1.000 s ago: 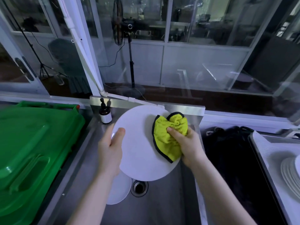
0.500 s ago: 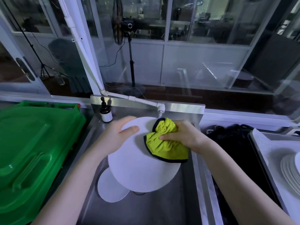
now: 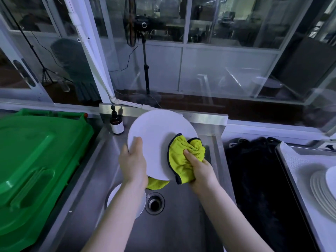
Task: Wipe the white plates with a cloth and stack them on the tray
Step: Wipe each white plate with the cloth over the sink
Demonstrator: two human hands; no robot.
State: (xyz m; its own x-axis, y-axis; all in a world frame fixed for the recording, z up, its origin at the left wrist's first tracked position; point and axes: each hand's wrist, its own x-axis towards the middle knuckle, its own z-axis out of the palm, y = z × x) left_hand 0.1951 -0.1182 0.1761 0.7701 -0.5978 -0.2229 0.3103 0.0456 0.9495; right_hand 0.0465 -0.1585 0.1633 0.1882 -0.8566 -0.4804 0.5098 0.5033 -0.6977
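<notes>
Mid-task, wipe step in progress.

- Left hand (image 3: 132, 160) grips the plate (image 3: 156, 135) at its left rim. The thumb is on the front face; the fingers behind it are hidden. The plate is held tilted over the sink (image 3: 181, 224), clear of the basin floor.
- Right hand (image 3: 200, 170) is clenched round a bunched cloth (image 3: 183, 155), pressing it on the plate's lower-right face. Part of the cloth shows under the bottom rim, so it likely wraps to the back as well.
- A second plate (image 3: 113, 194) lies flat on the sink floor just left of the drain (image 3: 154, 202), partly hidden by the left forearm. Probably not wiped yet.
- The tray (image 3: 298, 160) sits far right, well apart from the sink, and already carries a stack (image 3: 320, 190). Several plates are in it, but the frame edge cuts it off, so the count is unclear.

Done: a batch is on the tray.
Left: finish wiping this plate, carry it across to the stack, then do the same for the second plate. Can't tell if more plates wait out of view.

Risk call: it's a one-hand rim grip on a smooth plate, so cloth pressure should stay square to the face.
</notes>
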